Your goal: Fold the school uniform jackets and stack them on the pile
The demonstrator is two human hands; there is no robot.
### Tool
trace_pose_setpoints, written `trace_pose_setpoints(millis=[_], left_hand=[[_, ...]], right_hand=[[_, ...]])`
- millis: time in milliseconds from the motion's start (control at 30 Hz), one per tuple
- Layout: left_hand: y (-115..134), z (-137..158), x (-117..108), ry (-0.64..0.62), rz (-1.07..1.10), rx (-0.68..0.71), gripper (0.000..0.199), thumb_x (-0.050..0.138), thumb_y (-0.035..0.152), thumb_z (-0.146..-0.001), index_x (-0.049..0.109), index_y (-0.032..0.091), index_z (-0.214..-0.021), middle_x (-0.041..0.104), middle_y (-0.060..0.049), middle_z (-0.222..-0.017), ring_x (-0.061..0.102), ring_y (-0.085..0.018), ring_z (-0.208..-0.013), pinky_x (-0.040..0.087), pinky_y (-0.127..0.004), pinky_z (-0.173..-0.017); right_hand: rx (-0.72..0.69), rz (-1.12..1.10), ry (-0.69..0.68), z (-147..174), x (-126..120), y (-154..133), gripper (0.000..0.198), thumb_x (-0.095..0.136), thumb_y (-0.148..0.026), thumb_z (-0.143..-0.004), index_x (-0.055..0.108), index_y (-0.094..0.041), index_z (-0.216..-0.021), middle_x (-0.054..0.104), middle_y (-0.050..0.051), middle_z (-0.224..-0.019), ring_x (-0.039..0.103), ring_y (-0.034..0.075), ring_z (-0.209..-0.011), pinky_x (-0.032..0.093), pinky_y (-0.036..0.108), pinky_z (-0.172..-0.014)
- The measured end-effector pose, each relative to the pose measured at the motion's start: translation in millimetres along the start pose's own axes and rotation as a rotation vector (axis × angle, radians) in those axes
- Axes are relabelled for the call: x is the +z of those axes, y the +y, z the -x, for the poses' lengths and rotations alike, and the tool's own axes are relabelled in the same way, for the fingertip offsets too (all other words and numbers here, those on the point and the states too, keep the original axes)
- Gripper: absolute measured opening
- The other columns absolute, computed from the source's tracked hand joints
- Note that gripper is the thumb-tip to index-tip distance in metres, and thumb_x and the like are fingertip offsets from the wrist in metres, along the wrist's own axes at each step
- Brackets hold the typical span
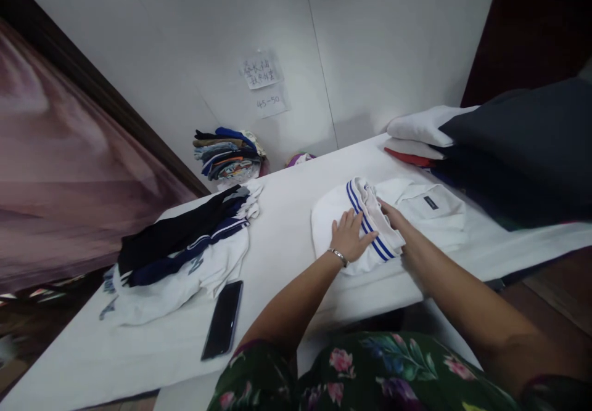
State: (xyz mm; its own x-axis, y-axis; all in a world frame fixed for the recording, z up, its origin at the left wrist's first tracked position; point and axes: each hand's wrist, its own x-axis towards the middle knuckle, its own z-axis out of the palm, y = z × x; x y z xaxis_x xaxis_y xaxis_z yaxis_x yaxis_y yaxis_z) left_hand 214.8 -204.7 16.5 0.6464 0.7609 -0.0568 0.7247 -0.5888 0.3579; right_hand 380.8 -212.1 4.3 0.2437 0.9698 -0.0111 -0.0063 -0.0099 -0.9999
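Note:
A white garment point(329, 214) with blue stripes along its ribbed band lies folded on the table in front of me. My left hand point(350, 236) rests flat on top of it, fingers spread, the thumb across the stripes. At the garment's right edge is my right hand point(392, 216), touching the bunched band; its fingers are partly hidden by the cloth. Just to the right, a white shirt point(446, 211) with a dark label lies flat, partly behind my right hand and forearm.
A black phone point(222, 320) lies left of my arm. Beyond it is a pile of black, navy and white clothes point(180, 235). Folded clothes point(504, 146) are stacked high at the right. More folded clothes point(229, 155) stand by the wall, under handwritten paper signs point(261, 73).

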Motion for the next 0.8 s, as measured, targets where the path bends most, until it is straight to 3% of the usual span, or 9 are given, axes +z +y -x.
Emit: trace_pose_setpoints(millis=[67,200,367,467,533,633,733,800], left_hand=[[-0.1,-7.5,11.0,-0.013,-0.025,-0.023,0.075,0.027,0.068,-0.085,0.022,0.03,-0.149,0.009,-0.004,-0.159,0.004,-0.028,-0.145,0.004,-0.055,-0.116],[1.6,-16.5,28.5,0.019,-0.049,-0.015,0.076,0.028,0.069,-0.083,0.024,0.031,-0.148,0.009,-0.003,-0.159,0.002,-0.029,-0.145,-0.002,-0.056,-0.115],[10.0,-19.4,27.8,0.008,-0.024,-0.001,0.078,0.031,0.069,-0.083,0.014,0.032,-0.15,0.007,-0.004,-0.159,0.002,-0.03,-0.145,0.0,-0.061,-0.113],[11.7,-19.7,18.3,-0.009,0.019,0.026,0.084,0.038,0.068,-0.082,0.006,0.033,-0.151,0.004,-0.002,-0.159,0.004,-0.032,-0.145,0.004,-0.064,-0.111],[7.8,-17.8,9.1,-0.036,0.047,0.053,0.082,0.042,0.064,-0.082,0.012,0.031,-0.15,0.011,-0.003,-0.158,0.009,-0.031,-0.144,0.01,-0.061,-0.112],[-9.7,-10.6,-9.1,-0.086,0.038,0.087,0.067,0.046,0.056,-0.085,0.038,0.022,-0.143,0.029,-0.007,-0.153,0.02,-0.028,-0.142,0.017,-0.047,-0.115],[-40.6,-3.1,-27.9,0.051,0.026,-0.006,0.054,0.049,0.048,-0.087,0.053,0.017,-0.13,0.037,-0.01,-0.15,0.024,-0.026,-0.141,0.015,-0.039,-0.117],[-63.5,-1.8,-36.6,0.185,0.124,-0.197,0.052,0.05,0.045,-0.088,0.052,0.016,-0.131,0.037,-0.01,-0.149,0.025,-0.024,-0.141,0.016,-0.036,-0.117]], right_hand=[[0.01,0.013,0.033,0.3,-16.3,2.4,0.049,0.036,-0.048,-0.094,0.057,-0.015,-0.124,0.062,0.014,-0.119,0.059,0.028,-0.11,0.05,0.045,-0.09],[-0.08,0.218,0.239,14.2,-35.3,-13.0,0.06,0.053,-0.049,-0.083,0.049,-0.02,-0.136,0.053,0.011,-0.136,0.047,0.031,-0.126,0.04,0.049,-0.103],[-0.467,0.577,0.124,37.3,6.2,-59.5,0.063,0.044,-0.052,-0.089,0.037,-0.023,-0.144,0.028,0.004,-0.153,0.022,0.023,-0.141,0.024,0.042,-0.114],[-0.594,0.731,0.063,28.4,29.8,-62.2,0.065,0.037,-0.053,-0.092,0.027,-0.023,-0.149,0.019,0.005,-0.156,0.012,0.023,-0.144,0.018,0.047,-0.115],[-0.537,0.886,0.008,12.7,31.9,-44.7,0.064,0.035,-0.053,-0.092,0.029,-0.021,-0.148,0.019,0.008,-0.156,0.01,0.027,-0.144,0.015,0.053,-0.113],[-0.263,1.122,-0.06,-11.3,18.5,-3.9,0.062,0.033,-0.053,-0.092,0.038,-0.017,-0.142,0.023,0.014,-0.154,0.016,0.032,-0.142,0.014,0.059,-0.111],[-0.134,1.216,-0.048,-23.6,2.5,27.0,0.063,0.029,-0.055,-0.093,0.036,-0.017,-0.143,0.021,0.013,-0.155,0.017,0.03,-0.142,0.016,0.058,-0.111],[-0.15,1.231,-0.039,-25.7,-2.7,35.3,0.064,0.028,-0.057,-0.093,0.034,-0.019,-0.144,0.021,0.011,-0.155,0.016,0.028,-0.143,0.017,0.057,-0.111]])
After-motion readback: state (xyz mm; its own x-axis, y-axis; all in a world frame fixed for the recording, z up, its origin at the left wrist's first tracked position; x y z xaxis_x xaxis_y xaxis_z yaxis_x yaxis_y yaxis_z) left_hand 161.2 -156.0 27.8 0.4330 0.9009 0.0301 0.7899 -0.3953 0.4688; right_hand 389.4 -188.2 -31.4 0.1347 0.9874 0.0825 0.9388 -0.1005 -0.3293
